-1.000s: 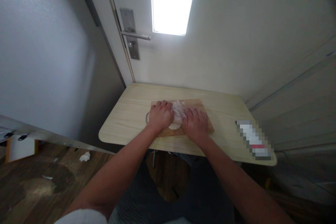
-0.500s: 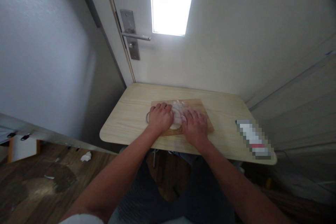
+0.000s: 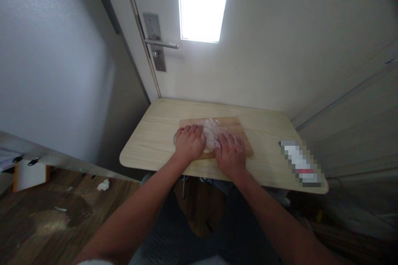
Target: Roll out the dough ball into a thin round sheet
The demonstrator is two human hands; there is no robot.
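A pale, round, flattish piece of dough (image 3: 209,139) lies on a wooden cutting board (image 3: 231,123), with white flour (image 3: 212,122) dusted beyond it. My left hand (image 3: 190,140) grips the dough's left side, its thumb against the edge and its fingers bent over toward the board. From the right, my right hand (image 3: 230,150) holds the opposite side, thumb close against the dough and fingers curved. Part of the dough is covered by both hands. A metal ring handle (image 3: 174,138) sticks out at the board's left end.
The board rests on a light wood table (image 3: 149,140) pushed against a white door with a metal handle (image 3: 161,44). A pixelated object (image 3: 301,165) lies at the table's right. Crumpled white paper (image 3: 103,184) is on the floor at left.
My right hand's fingers have drawn in slightly, and more of the dough's round top shows between the hands. The left hand stays nearly in place.
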